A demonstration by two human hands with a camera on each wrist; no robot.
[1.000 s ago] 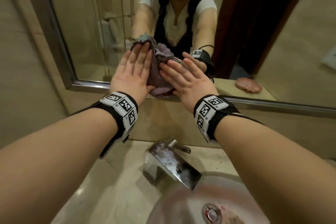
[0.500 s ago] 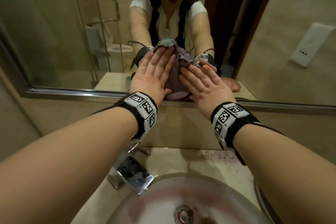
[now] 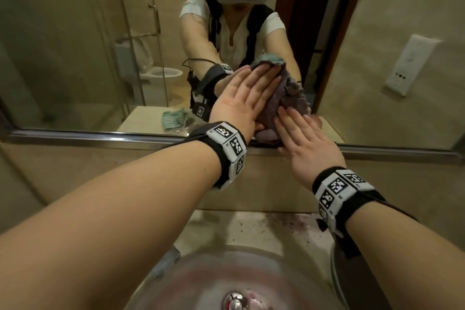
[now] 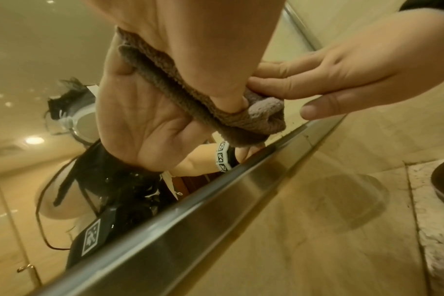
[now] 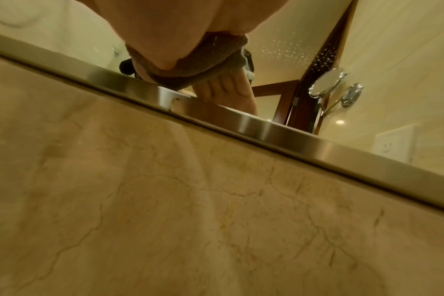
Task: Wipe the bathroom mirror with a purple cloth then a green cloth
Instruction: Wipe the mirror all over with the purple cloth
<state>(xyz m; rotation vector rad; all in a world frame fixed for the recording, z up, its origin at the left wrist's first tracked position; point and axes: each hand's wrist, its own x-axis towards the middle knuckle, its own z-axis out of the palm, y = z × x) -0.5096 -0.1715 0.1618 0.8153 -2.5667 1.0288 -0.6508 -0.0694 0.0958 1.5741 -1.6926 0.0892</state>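
Note:
A crumpled purple cloth [image 3: 273,111] lies against the mirror [image 3: 75,45], just above its lower metal frame [image 3: 100,136]. My left hand [image 3: 247,94] lies flat on the cloth with straight fingers and presses its upper left part. My right hand [image 3: 303,134] presses the lower right part, also with straight fingers. In the left wrist view the cloth [image 4: 203,100] is squeezed between my left hand [image 4: 203,40] and the glass, with the right hand [image 4: 342,74] beside it. The green cloth [image 3: 173,119] appears only as a reflection, lying on the counter.
Below the mirror are a marble wall strip [image 3: 264,184], the counter and a round sink basin [image 3: 226,274], with the tap [image 3: 166,262] at its left. A dark dish rim [image 3: 336,274] sits at the right. A round shaving mirror [image 5: 327,84] shows in reflection.
Both hands have slid the purple cloth to the right along the mirror's lower edge. My left hand now sits higher than my right.

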